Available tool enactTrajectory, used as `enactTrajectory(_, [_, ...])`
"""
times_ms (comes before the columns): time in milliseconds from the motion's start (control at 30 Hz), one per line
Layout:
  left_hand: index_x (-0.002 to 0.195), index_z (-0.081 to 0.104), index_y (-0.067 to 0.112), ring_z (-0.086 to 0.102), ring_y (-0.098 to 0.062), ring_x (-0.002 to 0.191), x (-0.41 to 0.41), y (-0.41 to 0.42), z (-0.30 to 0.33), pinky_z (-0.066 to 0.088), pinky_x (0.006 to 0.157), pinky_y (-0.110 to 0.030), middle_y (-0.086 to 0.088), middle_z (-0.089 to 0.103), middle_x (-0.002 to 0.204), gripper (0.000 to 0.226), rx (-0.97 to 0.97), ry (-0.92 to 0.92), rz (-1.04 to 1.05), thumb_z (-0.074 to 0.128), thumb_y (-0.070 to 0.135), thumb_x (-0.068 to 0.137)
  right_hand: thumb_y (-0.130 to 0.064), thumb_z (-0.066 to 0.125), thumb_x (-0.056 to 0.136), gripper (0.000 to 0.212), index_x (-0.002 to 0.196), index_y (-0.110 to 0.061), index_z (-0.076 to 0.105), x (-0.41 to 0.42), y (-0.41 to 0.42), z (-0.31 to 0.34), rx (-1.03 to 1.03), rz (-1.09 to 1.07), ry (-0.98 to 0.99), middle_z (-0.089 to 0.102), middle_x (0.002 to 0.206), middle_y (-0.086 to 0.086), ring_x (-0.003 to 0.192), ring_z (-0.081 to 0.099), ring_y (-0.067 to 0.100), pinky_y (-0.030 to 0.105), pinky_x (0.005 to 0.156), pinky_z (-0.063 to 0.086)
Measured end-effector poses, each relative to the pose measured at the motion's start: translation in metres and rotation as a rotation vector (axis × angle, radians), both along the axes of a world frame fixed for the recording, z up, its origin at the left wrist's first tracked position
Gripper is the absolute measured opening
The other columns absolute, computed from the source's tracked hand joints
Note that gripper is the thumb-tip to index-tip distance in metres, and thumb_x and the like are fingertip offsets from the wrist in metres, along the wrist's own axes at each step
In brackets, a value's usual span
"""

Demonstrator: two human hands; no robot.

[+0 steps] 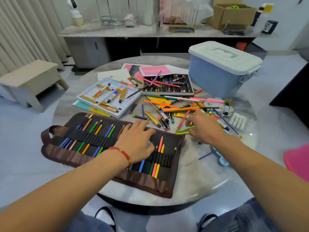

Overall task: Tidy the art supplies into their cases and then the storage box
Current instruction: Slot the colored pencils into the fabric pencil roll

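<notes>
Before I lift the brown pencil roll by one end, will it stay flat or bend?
The pencil roll is probably floppy: it looks like soft fabric with a wavy lower edge. Its pencils sit in elastic loops, so most would likely stay in. The left hand presses it flat, which suggests it shifts easily.

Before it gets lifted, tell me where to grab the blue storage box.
Take the storage box by the recessed handle in its lid, coming straight down from above. The lid is shut, and the handle sits centred and clear, while pencils and trays crowd its left side.
</notes>
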State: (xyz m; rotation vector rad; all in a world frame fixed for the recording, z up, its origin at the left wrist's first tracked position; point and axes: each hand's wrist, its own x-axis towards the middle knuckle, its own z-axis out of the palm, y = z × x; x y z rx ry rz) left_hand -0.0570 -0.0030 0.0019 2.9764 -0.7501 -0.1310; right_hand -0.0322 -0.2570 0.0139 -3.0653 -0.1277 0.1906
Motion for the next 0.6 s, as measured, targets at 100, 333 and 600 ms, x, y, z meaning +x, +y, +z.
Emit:
enactTrajectory(100, [0.132,0.056,0.024,0.027,-0.025,0.142,0.018,-0.017,0.009,0.034,0.112,-0.046,-0.005,0.035,0.152,0.044,-0.046,0.005,0.011,0.054,0.036,0.089,-0.03,0.067,0.09,0.028,0.117,-0.026,0.064,0.002,0.003,-0.008,-0.114,0.117,0.018,0.052,0.122,0.002,0.113,0.057,0.026,0.035,0.073,0.045])
enactTrajectory(333, [0.114,0.064,0.015,0.047,-0.023,0.12,0.029,-0.015,-0.001,0.042,0.102,-0.039,-0.003,0.057,0.122,0.032,-0.218,0.086,-0.029,0.06,0.019,0.083,-0.016,0.062,0.093,0.015,0.106,-0.021,0.065,0.011,0.001,-0.008,-0.185,0.285,-0.044,0.053,0.118,0.004,0.112,0.052,0.027,0.036,0.077,0.043])
enactTrajectory(600, [0.125,0.063,0.019,0.053,-0.019,0.12,0.027,-0.013,0.013,0.04,0.102,-0.031,-0.001,0.063,0.124,0.034,-0.417,0.038,0.001,0.064,0.026,0.091,-0.016,0.06,0.097,0.016,0.106,-0.027,0.053,0.017,0.004,0.021,-0.205,0.353,-0.263,0.066,0.098,-0.003,0.098,0.06,0.026,0.041,0.086,0.035])
